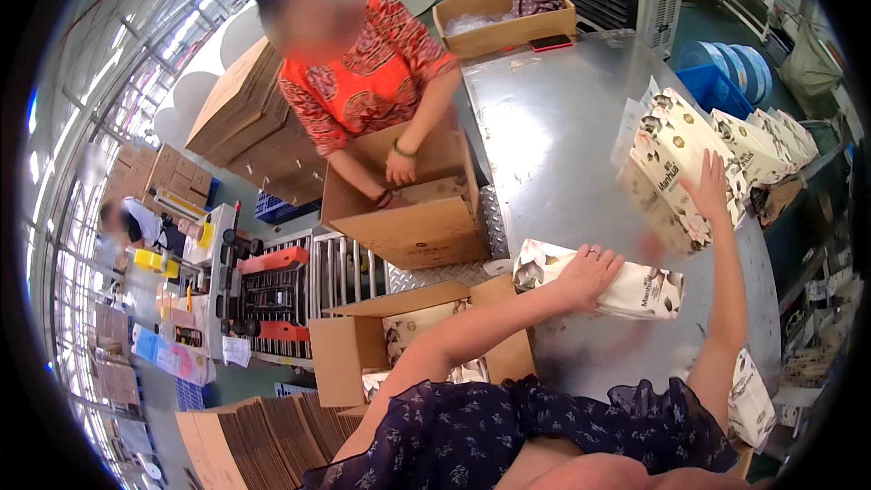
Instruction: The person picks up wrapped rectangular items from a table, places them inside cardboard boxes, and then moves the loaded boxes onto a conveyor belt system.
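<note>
My left hand grips a white, flower-printed soft pack, probably tissues, from above over the metal table. Its fingers bend over the pack's far edge, and the thumb is hidden. To the right, my right hand lies with fingers spread against a large flower-printed pack, which is tilted; whether it is one pack or several together I cannot tell. Beside my left forearm, an open carton holds more of these packs. Another pack shows near my right elbow.
Across from me a person in a red patterned top reaches into another open carton. The metal table carries a red-and-black phone. More packs and a blue bin stand right. A roller conveyor and flattened cartons are left.
</note>
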The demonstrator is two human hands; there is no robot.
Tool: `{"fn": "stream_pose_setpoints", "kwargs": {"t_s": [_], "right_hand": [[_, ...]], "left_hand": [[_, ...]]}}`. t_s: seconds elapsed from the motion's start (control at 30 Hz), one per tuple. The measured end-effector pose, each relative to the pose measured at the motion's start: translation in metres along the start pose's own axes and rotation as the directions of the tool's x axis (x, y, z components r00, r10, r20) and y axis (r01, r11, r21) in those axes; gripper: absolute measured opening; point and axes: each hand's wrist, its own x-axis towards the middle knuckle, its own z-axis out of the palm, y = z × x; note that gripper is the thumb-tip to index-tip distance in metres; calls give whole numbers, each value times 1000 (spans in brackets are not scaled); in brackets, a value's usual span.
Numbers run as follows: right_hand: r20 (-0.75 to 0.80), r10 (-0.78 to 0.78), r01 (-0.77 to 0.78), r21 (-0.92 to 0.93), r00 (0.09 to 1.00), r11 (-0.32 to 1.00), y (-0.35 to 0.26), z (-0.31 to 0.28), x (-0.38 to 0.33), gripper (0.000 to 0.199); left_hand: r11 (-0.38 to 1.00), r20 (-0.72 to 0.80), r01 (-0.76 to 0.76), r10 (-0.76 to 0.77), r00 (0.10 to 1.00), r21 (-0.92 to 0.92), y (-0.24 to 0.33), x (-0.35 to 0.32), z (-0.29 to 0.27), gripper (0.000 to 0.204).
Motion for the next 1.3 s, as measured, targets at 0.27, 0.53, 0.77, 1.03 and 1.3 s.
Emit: {"fn": "stream_pose_setpoints", "kwargs": {"t_s": [0.27,0.53,0.77,1.03,1.3], "right_hand": [[110,-99,118,-184,989,976,-30,-5,-22,112],[436,-98,74,71,894,995,-74,-83,-143,117],[299,-201,111,292,933,950,-194,-74,-206,119],[64,-606,505,487,793,713,-416,-233,-259,91],[62,-945,868,380,321,320,-557,-44,-336,76]], "left_hand": [[985,-332,160,-174,927,-70,3,-125,-100,86],[630,-292,199,-587,755,-750,-22,-379,-129,88],[795,150,604,-591,792,-54,-74,-431,110,86],[722,-49,691,-689,723,34,-53,-477,135,83],[806,-112,546,-535,837,229,-47,-540,152,74]]}}
